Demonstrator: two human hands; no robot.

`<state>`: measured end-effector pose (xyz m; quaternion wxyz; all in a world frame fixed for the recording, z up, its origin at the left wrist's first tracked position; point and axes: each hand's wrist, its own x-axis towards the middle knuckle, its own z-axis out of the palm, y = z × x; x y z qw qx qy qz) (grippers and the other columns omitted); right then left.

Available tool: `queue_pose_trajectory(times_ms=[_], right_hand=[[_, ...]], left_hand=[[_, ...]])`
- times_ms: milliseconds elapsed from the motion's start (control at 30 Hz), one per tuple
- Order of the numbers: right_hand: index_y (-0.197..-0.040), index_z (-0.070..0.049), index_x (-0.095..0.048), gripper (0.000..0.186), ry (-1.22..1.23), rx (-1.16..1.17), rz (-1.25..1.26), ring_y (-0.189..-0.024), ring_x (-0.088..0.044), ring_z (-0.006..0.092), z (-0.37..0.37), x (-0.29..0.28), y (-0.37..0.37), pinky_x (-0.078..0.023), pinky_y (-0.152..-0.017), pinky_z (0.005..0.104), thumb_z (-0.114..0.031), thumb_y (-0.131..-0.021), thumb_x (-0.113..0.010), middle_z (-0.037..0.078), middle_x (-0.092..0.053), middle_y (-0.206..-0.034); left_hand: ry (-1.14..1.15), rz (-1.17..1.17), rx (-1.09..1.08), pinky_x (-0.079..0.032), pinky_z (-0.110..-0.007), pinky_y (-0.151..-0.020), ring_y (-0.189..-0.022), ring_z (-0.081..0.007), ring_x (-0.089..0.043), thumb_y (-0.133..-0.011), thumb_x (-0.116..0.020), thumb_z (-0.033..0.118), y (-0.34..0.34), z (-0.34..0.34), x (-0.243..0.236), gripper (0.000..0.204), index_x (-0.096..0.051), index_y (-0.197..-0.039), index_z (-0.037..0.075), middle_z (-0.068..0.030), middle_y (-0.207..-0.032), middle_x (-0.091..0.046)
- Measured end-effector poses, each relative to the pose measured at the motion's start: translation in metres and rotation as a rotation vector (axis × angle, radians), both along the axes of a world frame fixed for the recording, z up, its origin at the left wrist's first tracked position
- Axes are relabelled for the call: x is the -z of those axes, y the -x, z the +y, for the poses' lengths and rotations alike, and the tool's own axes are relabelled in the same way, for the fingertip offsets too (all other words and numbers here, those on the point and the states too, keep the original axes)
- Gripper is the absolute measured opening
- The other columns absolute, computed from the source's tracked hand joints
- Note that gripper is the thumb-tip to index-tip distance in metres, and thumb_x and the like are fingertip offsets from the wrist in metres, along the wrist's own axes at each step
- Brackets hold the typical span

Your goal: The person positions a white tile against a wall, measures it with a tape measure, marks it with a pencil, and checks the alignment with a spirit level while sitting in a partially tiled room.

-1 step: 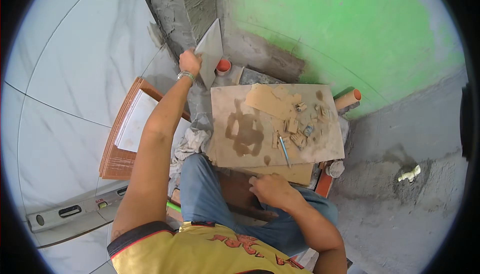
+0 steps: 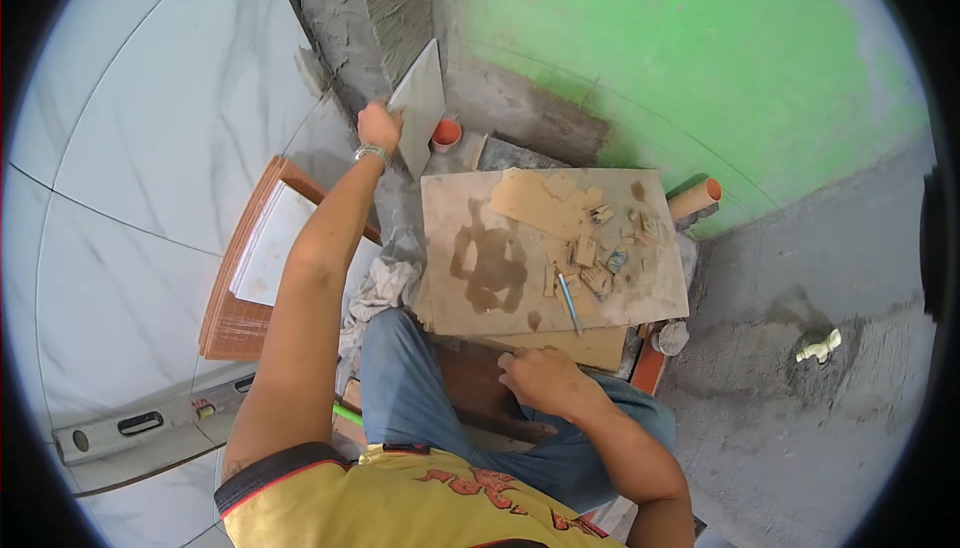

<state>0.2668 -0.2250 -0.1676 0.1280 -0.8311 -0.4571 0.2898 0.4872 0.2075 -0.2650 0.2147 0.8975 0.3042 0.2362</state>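
My left arm (image 2: 320, 258) reaches forward to a pale tile (image 2: 424, 93) that stands tilted in the corner beside rough mortar. My left hand (image 2: 380, 126) is closed on the tile's left edge. Over my right thigh, my right hand (image 2: 548, 378) is held with curled fingers; whatever lies inside them is hidden. Just beyond that hand, a brown cardboard sheet (image 2: 455, 298) carries torn cardboard bits (image 2: 540, 200) and a light blue pencil (image 2: 569, 303). Wet dark stains mark its left half. Right of the tile sits a small red cup (image 2: 446, 135).
At left, stacked tiles (image 2: 265, 238) stand near a spirit level (image 2: 150, 420) and large marbled tiles (image 2: 130, 228). A crumpled cloth (image 2: 385, 283) lies by my left knee. An orange pipe (image 2: 697, 198) and a pale tap fitting (image 2: 820, 347) stick out at right.
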Motion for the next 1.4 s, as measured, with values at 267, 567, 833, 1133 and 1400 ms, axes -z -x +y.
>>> queue_pose_trajectory(times_ms=[267, 567, 833, 1133, 1400], right_hand=[[-0.1, -0.002, -0.065, 0.022, 0.02, 0.029, 0.035, -0.086, -0.068, 0.0399, -0.001, 0.004, -0.006, -0.053, -0.077, 0.0498, -0.022, -0.092, -0.061, 0.021, -0.069, -0.086], [-0.097, -0.003, -0.067, 0.019, -0.006, 0.049, 0.038, -0.089, -0.067, 0.04, -0.001, 0.007, -0.008, -0.053, -0.08, 0.0498, -0.021, -0.091, -0.063, 0.02, -0.068, -0.089], [-0.094, -0.003, -0.069, 0.021, 0.02, 0.039, -0.002, -0.084, -0.069, 0.0384, 0.0, 0.012, -0.01, -0.054, -0.074, 0.0493, -0.023, -0.089, -0.064, 0.019, -0.07, -0.085], [-0.093, -0.002, -0.07, 0.021, -0.006, 0.053, 0.014, -0.084, -0.069, 0.0387, 0.0, 0.022, -0.011, -0.054, -0.074, 0.0499, -0.022, -0.089, -0.064, 0.02, -0.07, -0.085], [-0.091, -0.003, -0.07, 0.019, -0.002, 0.055, 0.029, -0.084, -0.068, 0.0388, 0.002, 0.018, -0.013, -0.054, -0.075, 0.0496, -0.021, -0.089, -0.063, 0.02, -0.07, -0.086]], left_hand=[[0.104, -0.061, -0.009, -0.053, -0.049, -0.085, -0.096, -0.0453, -0.066, -0.084, -0.073, 0.031, 0.001, -0.019, 0.022, 0.038, -0.069, -0.103, -0.003, -0.0283, -0.098, -0.069], [0.125, -0.107, -0.084, -0.053, -0.048, -0.083, -0.093, -0.0463, -0.067, -0.086, -0.074, 0.035, -0.005, -0.011, 0.045, 0.045, -0.068, -0.096, -0.008, -0.0322, -0.093, -0.068], [0.075, -0.074, -0.069, -0.053, -0.048, -0.083, -0.093, -0.0478, -0.066, -0.086, -0.073, 0.035, -0.013, -0.004, 0.035, 0.046, -0.067, -0.09, -0.011, -0.0341, -0.091, -0.067], [0.098, -0.101, -0.081, -0.053, -0.048, -0.084, -0.094, -0.0478, -0.066, -0.086, -0.074, 0.034, -0.014, 0.0, 0.036, 0.045, -0.066, -0.091, -0.01, -0.0342, -0.092, -0.067], [0.121, -0.077, -0.053, -0.053, -0.048, -0.084, -0.095, -0.047, -0.067, -0.084, -0.075, 0.035, -0.014, 0.005, 0.038, 0.046, -0.067, -0.095, -0.009, -0.0325, -0.095, -0.068]])
